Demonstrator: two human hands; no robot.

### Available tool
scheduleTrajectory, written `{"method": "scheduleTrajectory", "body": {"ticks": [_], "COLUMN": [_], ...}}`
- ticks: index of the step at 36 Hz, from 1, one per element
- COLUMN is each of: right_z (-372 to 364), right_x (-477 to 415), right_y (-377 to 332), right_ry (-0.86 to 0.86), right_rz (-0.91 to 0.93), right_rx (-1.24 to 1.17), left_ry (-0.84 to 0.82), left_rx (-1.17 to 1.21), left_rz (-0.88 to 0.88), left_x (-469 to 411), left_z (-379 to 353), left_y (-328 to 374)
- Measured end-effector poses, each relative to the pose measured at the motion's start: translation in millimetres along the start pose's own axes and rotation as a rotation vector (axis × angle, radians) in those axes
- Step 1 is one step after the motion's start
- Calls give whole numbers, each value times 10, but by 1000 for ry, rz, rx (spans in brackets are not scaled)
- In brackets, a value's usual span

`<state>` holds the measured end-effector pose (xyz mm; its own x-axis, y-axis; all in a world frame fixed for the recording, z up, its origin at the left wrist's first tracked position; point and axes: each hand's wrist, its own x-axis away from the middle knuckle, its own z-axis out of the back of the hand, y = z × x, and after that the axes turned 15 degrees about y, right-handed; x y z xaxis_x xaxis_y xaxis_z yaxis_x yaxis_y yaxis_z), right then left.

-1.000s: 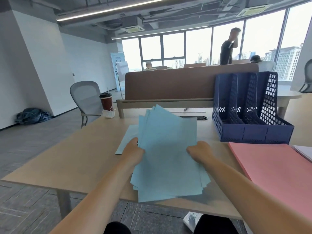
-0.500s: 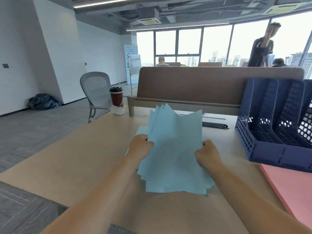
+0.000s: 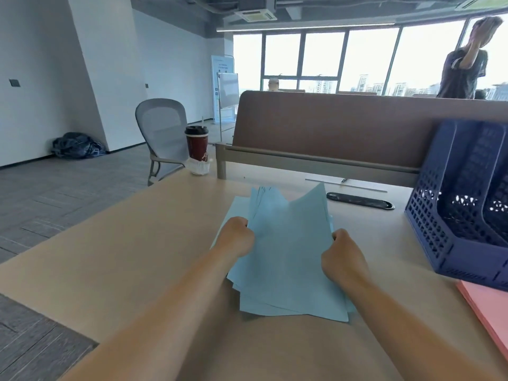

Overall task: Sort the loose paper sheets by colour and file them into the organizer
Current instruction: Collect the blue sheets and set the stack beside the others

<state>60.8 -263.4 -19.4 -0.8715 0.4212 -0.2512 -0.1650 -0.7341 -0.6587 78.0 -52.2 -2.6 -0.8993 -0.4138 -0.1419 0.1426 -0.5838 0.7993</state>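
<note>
A fanned stack of light blue paper sheets (image 3: 288,257) is held just above the wooden table (image 3: 143,251), tilted toward me. My left hand (image 3: 236,239) grips its left edge and my right hand (image 3: 342,257) grips its right edge. One more blue sheet (image 3: 236,209) lies flat under the stack. The dark blue mesh organizer (image 3: 450,226) with upright slots stands to the right, apart from the stack. A pile of pink sheets (image 3: 489,312) lies in front of it at the right edge.
A lidded paper cup (image 3: 196,143) with a crumpled white mask (image 3: 198,166) stands at the table's far left corner. A brown desk divider (image 3: 343,125) runs along the back, with a black cable grommet (image 3: 360,200) before it. A grey chair (image 3: 162,133) stands off-table; a person (image 3: 464,64) stands by the windows.
The view has swung left and closer, so the organizer and pink pile slid toward the right edge. Both hands keep the blue stack, which has dropped lower toward the table and squared up somewhat.
</note>
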Motion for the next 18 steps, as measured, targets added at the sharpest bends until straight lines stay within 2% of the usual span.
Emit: {"method": "scheduleTrajectory", "body": {"ticks": [9, 14, 18], "right_z": [-81, -370, -538], "right_x": [-141, -166, -167], "right_y": [-223, -346, -383], "right_ry": [-34, -83, -38], "right_rz": [8, 54, 131], "right_rx": [-163, -25, 174], "left_ry": [122, 105, 98], "left_rx": [330, 154, 53], "left_rz": [26, 78, 75], "left_x": [-241, -327, -333], "left_z": [138, 162, 181], "left_y": [-141, -299, -364]}}
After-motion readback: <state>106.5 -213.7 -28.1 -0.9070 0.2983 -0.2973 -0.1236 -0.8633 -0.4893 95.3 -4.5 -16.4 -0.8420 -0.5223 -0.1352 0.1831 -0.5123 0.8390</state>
